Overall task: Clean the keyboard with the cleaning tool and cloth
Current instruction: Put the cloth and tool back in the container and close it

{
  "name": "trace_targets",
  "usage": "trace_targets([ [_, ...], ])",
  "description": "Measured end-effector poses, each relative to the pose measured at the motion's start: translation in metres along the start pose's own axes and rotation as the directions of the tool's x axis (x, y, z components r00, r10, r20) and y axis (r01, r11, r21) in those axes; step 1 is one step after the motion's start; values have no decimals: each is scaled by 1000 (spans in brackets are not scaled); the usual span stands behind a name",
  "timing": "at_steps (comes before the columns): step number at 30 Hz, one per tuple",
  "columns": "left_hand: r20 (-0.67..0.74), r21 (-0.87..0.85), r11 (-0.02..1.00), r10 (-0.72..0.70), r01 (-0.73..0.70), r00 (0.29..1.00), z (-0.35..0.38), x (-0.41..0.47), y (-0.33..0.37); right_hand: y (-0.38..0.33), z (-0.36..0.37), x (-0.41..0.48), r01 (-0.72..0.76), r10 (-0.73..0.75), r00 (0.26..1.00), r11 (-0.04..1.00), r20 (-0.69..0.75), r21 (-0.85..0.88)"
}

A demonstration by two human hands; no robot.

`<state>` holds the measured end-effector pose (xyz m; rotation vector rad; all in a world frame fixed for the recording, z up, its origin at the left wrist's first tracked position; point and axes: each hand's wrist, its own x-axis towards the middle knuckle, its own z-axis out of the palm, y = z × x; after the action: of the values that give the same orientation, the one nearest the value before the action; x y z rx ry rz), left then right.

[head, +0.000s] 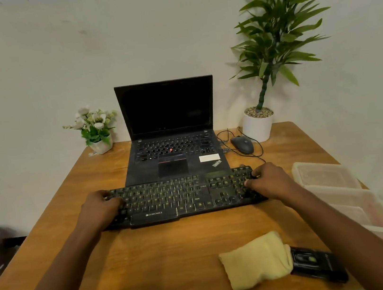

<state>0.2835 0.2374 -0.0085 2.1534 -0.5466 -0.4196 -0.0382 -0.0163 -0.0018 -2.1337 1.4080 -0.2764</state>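
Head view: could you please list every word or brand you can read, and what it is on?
"ZEBRONICS": keyboard, near its front edge.
"ThinkPad": laptop palm rest.
Key legends, white sticker, mouse logo: too small to read.

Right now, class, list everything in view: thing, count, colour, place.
table: 1, brown, under everything
keyboard: 1, black, centre
laptop: 1, black, open, behind keyboard
mouse: 1, black, right of laptop
cloth: 1, yellow, front right
tool: 1, black, right of cloth
tubs: several, clear, right edge
flowers: 1 pot, white, back left
plant: 1, green, back right
left hand: 1, grips keyboard's left end
right hand: 1, grips keyboard's right end
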Motion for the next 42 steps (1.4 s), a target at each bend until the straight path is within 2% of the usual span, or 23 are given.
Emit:
trace_targets([
  [15, 12, 50, 999, -1, 0, 1000, 8, 6, -1, -3, 9, 4, 29, -29, 1000, 998, 0, -52],
  [24, -6, 139, 989, 58, -56, 998, 13, 1, -7, 0, 8, -1, 64, -63, 998, 995, 8, -83],
  [32, 7, 152, 985, 77, -77, 997, 14, -7, -5, 1, 7, -5, 82, -81, 997, 991, 8, -107],
  [38, 14, 220, 934, 284, -280, 959, 21, -27, -1, -5, -1, -24, 134, -139, 990, 986, -38, -101],
  [42, 47, 181, 923, 338, -341, 940, 33, -59, 13, -13, -6, -48, 219, -222, 972, 974, -71, -49],
])
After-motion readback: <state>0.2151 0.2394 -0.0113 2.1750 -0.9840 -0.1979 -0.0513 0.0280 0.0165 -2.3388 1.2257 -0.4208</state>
